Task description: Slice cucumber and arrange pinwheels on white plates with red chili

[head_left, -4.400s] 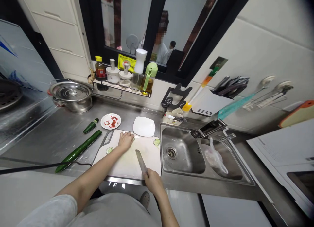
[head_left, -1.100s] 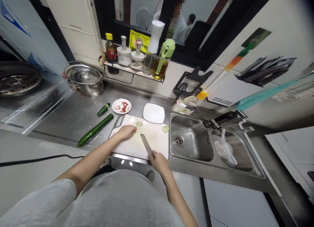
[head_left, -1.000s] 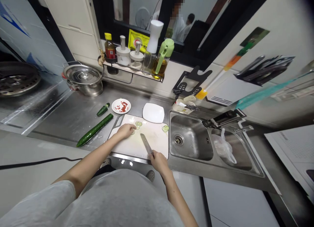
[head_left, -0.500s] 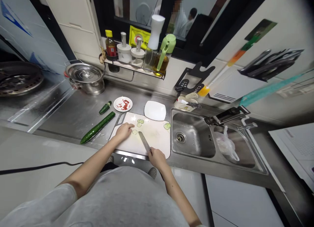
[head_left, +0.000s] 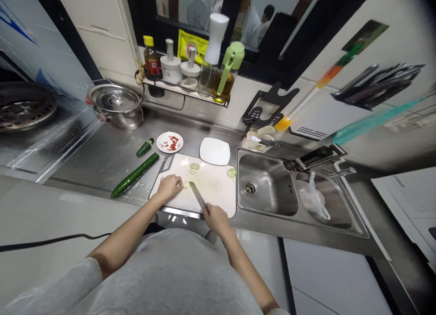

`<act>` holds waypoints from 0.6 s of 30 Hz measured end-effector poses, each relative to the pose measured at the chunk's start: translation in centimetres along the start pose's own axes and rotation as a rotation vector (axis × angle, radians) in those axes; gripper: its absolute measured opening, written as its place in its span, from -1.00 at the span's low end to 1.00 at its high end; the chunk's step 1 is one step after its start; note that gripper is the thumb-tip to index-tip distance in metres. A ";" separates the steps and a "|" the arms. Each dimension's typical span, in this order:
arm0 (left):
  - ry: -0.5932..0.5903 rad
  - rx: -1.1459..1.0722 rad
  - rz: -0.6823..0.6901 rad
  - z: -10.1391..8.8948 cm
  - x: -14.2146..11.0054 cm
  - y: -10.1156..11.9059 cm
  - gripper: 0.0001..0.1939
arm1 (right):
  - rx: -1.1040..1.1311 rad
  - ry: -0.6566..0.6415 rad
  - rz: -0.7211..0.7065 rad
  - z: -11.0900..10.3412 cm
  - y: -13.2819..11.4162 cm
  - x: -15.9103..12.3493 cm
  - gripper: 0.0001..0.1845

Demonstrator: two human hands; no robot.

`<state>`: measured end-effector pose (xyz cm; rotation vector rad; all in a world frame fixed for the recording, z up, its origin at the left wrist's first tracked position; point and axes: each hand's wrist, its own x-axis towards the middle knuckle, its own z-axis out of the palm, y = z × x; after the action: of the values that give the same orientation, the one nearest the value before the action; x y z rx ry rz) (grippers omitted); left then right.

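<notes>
The right hand (head_left: 217, 217) is clamped round the handle of a slim, flat-bladed knife (head_left: 198, 194), its tip by a thin, round slice (head_left: 186, 184) on the smooth white board (head_left: 207, 192). The left hand (head_left: 170, 188) curls loosely beside that slice, fingers bent; I can't tell whether they pinch anything.

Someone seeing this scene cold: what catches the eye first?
Probably the long green cucumber, lying on the steel counter left of the cutting board. Next, the bright red pieces on the round white plate behind it, then the knife in the right hand over the board.
</notes>
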<state>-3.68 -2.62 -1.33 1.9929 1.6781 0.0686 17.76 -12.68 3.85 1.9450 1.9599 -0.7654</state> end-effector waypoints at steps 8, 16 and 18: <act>0.048 -0.084 0.025 0.8 0.0 0.1 -0.68 | -0.051 -0.036 -0.024 -0.7 -0.5 0.0 -0.67; 0.047 -0.068 0.019 1.2 0.2 0.2 -0.69 | -0.065 -0.069 -0.036 -0.5 -0.9 0.3 -0.67; 0.044 -0.067 0.014 1.2 0.3 0.2 -0.69 | -0.066 -0.079 -0.040 -0.3 -1.2 0.5 -0.67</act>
<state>-3.02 -2.83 -2.36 1.9667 1.6674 0.1726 16.63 -12.05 4.03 1.8151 1.9583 -0.7651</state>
